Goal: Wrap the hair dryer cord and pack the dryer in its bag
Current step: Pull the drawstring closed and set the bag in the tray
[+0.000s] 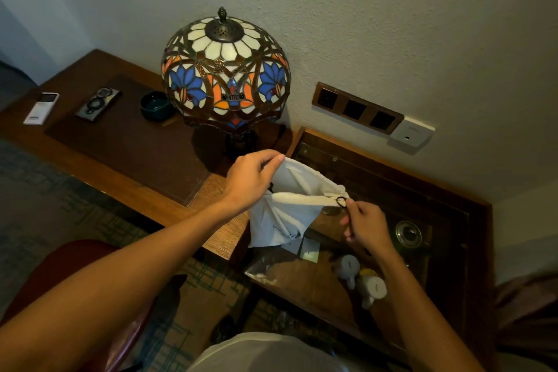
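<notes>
A long wooden desk (99, 157) runs along a textured pale wall, seen from above by a person looking down at their own two bare arms. A dark leather-look mat (120, 142) covers much of the desk top. On the desk's right end stands a stained-glass lamp (226, 69), its domed shade patterned in cream, blue and orange petals. To the right of the desk is a lower dark wooden cabinet with a glass top (377, 190); through the glass some pale, blurred items show.

Held in the air over the gap between desk and cabinet is a white cloth drawstring bag (290, 205), its mouth open. Dark print runs along its lower part, too small and blurred to read. The left hand (250, 178) pinches the far rim of the bag's mouth. The right hand (365, 226) pinches the black drawstring loop (341, 202) at the near right corner of the mouth. The hair dryer cannot be made out; whether it is inside the bag cannot be told.

On the wall is a brown panel of three dark sockets (356, 108), with a white plate (410, 134) touching its right end. On the mat lie a dark green bowl (157, 106), a black phone (98, 104) and, off the mat, a white remote (41, 108) whose label is unreadable.
</notes>
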